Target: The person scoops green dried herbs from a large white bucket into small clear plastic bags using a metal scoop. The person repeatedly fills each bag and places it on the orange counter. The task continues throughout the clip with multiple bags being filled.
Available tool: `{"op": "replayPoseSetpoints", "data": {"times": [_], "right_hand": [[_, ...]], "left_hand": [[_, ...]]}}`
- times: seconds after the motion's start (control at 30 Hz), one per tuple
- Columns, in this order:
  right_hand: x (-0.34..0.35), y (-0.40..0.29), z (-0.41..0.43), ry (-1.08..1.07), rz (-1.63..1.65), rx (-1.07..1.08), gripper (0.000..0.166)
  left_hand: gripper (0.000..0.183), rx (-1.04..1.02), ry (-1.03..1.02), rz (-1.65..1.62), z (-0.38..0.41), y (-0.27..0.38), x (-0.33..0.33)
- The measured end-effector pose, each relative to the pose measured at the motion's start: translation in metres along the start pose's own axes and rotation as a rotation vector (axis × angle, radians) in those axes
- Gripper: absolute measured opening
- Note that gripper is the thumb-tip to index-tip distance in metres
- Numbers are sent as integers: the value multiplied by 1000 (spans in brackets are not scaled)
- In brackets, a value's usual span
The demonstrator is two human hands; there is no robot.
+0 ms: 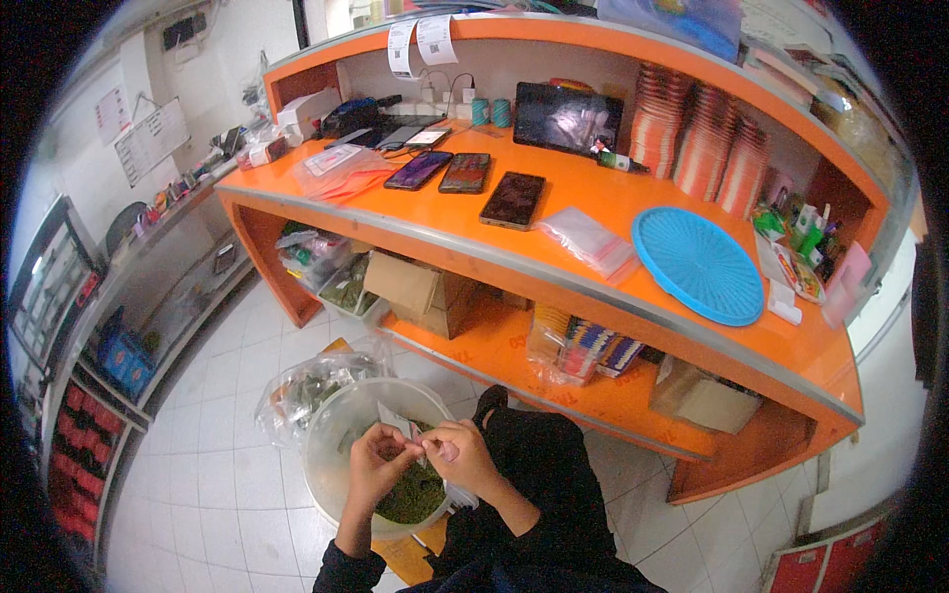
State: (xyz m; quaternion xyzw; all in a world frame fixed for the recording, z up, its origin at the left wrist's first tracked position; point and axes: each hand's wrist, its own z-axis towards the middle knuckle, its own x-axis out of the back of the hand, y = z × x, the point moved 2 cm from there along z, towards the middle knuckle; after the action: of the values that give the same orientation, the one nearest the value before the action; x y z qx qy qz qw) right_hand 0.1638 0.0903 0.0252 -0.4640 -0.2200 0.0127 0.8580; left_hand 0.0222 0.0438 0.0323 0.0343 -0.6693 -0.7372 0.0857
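Observation:
My left hand [377, 461] and my right hand [468, 458] meet above a round translucent plastic tub [320, 463]. Between them they pinch the edge of a small clear plastic bag [397, 419], which has a pinkish strip near my fingertips. Part of the bag is hidden behind my fingers, and its contents are too small to make out. Dried green leafy matter [410, 498] covers the tub's bottom, below my hands. The tub stands in front of me, left of my dark-clothed leg [549, 474].
Beyond my hands runs an orange desk [445, 211] with a lower shelf. On it lie several phones [513, 199], a stack of zip bags [586, 241] and a round blue lid [697, 265]. A clear plastic sack [282, 404] rests behind the tub; a cardboard box [426, 293] sits underneath.

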Motion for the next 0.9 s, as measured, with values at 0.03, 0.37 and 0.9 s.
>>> {"op": "replayPoseSetpoints", "data": {"times": [0.03, 0.37, 0.9], "right_hand": [[2, -3, 0, 4, -73, 20, 7], [-4, -11, 0, -30, -549, 274, 27], [-21, -4, 4, -21, -517, 311, 18]], "left_hand": [[16, 24, 3, 26, 0, 0, -2], [13, 32, 103, -14, 3, -19, -15], [20, -172, 213, 957, 3, -1, -3]]}}
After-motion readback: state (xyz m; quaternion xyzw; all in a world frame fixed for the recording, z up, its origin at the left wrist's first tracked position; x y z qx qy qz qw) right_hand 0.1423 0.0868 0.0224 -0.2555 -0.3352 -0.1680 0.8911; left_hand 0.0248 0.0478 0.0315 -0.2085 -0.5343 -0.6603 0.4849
